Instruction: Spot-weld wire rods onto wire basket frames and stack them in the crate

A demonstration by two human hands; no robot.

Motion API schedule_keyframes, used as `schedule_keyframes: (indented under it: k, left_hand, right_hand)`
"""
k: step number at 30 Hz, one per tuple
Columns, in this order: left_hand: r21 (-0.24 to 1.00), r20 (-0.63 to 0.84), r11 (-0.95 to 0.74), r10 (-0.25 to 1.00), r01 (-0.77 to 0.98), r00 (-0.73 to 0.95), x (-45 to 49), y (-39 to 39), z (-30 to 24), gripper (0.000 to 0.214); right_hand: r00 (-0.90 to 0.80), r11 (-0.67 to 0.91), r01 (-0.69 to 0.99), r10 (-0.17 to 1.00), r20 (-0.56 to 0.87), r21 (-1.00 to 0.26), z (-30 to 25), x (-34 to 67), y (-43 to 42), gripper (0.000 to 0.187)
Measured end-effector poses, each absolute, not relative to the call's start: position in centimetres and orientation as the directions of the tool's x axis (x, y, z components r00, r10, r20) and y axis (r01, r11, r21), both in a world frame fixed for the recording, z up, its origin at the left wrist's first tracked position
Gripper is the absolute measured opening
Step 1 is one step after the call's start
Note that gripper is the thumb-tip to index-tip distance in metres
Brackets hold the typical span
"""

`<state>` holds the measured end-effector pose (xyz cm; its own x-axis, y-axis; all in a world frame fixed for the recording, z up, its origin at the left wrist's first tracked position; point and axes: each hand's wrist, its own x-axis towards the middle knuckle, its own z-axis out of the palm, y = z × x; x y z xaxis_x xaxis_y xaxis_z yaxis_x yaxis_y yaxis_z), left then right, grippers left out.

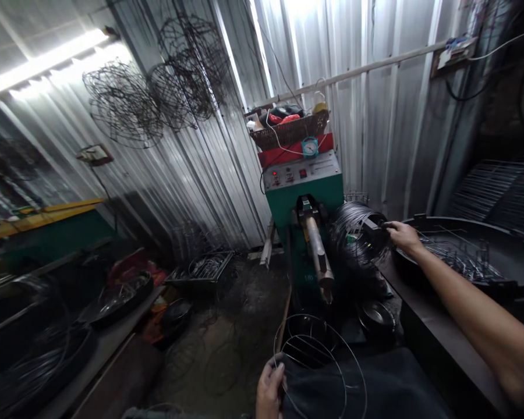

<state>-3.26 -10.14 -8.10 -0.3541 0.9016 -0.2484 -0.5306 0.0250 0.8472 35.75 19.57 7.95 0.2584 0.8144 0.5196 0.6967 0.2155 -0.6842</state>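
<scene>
My left hand [269, 389] is closed on the rim of a round wire frame [321, 364] with several straight cross wires, held over my lap at the bottom centre. My right arm stretches out to the right, and my right hand [402, 235] grips the edge of a bundle of thin wire rings [356, 233] that rests beside the machine. A green and red welding machine [303, 192] stands straight ahead, its metal arm [318, 256] pointing toward me.
A large dark round tray [510, 262] with bent wire pieces lies on the bench at the right. A metal bowl [376, 316] sits below the machine. Wire baskets [122, 105] hang on the corrugated wall. Crates and wire coils [205, 267] litter the floor at left.
</scene>
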Motion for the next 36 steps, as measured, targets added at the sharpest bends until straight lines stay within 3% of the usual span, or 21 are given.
schedule_keyframes:
  k: [5, 8, 11, 14, 31, 34, 36]
  left_hand:
    - [0.844, -0.271, 0.047, 0.897, -0.534, -0.35, -3.3, -9.9, -8.9, 0.052]
    - [0.846, -0.27, 0.045, 0.896, -0.531, -0.353, -3.0, -9.8, -9.4, 0.052]
    - [0.849, -0.27, 0.049, 0.897, -0.526, -0.351, -2.8, -9.7, -9.9, 0.052]
    - [0.861, -0.26, 0.039, 0.89, -0.507, -0.374, -3.1, -9.6, -10.3, 0.051]
    - [0.869, -0.252, 0.011, 0.87, -0.494, -0.424, -4.0, -9.9, -11.2, 0.05]
    - [0.863, -0.291, 0.045, 0.859, -0.504, -0.422, -3.8, -10.4, -10.3, 0.052]
    - [0.871, -0.295, 0.054, 0.853, -0.489, -0.43, -3.5, -10.9, -9.3, 0.053]
  right_hand:
    - [0.315, 0.192, 0.775, 0.708, 0.632, -0.602, 9.7, 33.3, 16.3, 0.03]
    - [0.07, 0.225, 0.926, 0.685, 0.725, -0.302, 11.5, 30.9, 14.7, 0.028]
    - [-0.226, 0.233, 0.97, 0.733, 0.642, 0.076, 13.0, 28.5, 14.2, 0.025]
    - [-0.298, 0.214, 0.953, 0.799, 0.522, 0.217, 13.9, 27.0, 14.9, 0.024]
    - [-0.398, 0.249, 0.897, 0.816, 0.419, 0.366, 16.6, 29.0, 15.7, 0.028]
    - [-0.368, 0.272, 0.929, 0.761, 0.535, 0.252, 15.8, 31.2, 13.6, 0.027]
    - [-0.284, 0.338, 0.94, 0.703, 0.652, 0.045, 13.8, 32.6, 11.5, 0.025]
